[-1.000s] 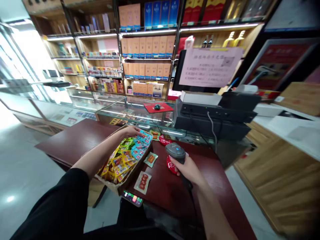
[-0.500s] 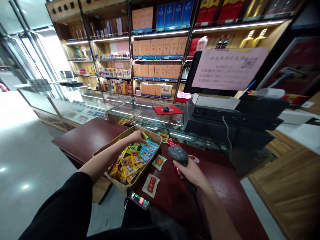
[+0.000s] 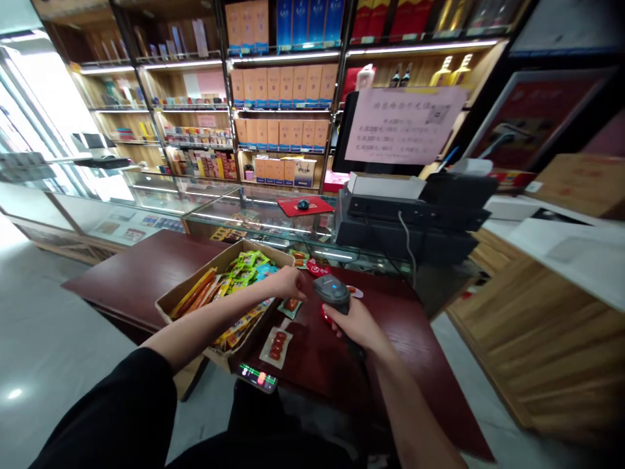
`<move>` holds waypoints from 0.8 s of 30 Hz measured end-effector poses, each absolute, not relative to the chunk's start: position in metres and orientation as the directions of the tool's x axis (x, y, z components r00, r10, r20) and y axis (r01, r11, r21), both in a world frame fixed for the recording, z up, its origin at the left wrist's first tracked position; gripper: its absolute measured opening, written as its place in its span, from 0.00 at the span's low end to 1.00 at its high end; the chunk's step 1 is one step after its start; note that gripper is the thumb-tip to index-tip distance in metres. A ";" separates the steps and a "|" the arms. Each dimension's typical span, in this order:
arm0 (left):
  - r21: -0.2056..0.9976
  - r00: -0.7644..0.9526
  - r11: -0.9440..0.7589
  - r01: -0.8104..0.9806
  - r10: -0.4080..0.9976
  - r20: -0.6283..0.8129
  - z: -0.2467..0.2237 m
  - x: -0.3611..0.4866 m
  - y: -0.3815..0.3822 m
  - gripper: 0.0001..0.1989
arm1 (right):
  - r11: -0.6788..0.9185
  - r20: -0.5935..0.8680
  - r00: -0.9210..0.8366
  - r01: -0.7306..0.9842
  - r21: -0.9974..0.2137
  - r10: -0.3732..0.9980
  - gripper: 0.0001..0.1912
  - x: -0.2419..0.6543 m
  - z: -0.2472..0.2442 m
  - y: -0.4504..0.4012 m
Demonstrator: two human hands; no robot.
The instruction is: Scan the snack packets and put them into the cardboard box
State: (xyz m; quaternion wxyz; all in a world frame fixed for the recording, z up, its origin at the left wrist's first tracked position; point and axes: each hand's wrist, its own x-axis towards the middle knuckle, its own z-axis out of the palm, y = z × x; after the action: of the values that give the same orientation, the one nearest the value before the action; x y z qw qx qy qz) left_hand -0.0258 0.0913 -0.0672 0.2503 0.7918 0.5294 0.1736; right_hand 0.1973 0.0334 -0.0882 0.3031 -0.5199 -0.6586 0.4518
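Note:
My right hand (image 3: 354,324) is wrapped round the handle of a dark barcode scanner (image 3: 331,290) with a blue light, held over the dark red table (image 3: 385,365). My left hand (image 3: 289,284), fingers curled down, hangs just past the right edge of a cardboard box (image 3: 227,357); anything in its fingers is too small to make out. Green, blue and yellow snack packets (image 3: 243,272) fill the box. Under and beside my left hand lies a small clear packet (image 3: 291,307), partly hidden. Nearer me is a packet of red pieces (image 3: 277,346).
A lit phone (image 3: 258,378) lies at the table's near edge. Behind the table stand a glass counter (image 3: 219,208), a red mat (image 3: 317,206) with a mouse, and a monitor bearing a pink sign (image 3: 405,127). Stocked shelves line the back.
My left hand has moved out of the box to the right, over the table's small packets. My right hand still holds the scanner. The view has shifted to the right.

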 end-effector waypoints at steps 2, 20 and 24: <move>0.475 0.398 -0.340 0.812 0.917 -0.025 -0.084 -0.007 0.086 0.12 | 0.050 -0.070 -0.268 0.416 -0.908 0.961 0.15 0.205 -0.087 0.027; 0.872 0.250 0.058 0.486 0.947 -0.202 -0.130 0.013 0.094 0.19 | -0.077 -0.115 -0.090 0.348 -0.934 0.989 0.16 0.252 -0.104 -0.003; 0.931 0.360 0.364 0.016 0.867 -0.345 -0.126 0.005 0.103 0.19 | -0.090 -0.126 -0.084 0.342 -0.935 0.988 0.16 0.250 -0.107 -0.006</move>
State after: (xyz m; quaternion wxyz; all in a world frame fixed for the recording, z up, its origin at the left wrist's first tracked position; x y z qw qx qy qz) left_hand 0.0053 0.1035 -0.1259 0.6786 0.4686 0.4709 0.3134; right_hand 0.2504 -0.0057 -0.1067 0.3518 -0.5780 -0.5753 0.4595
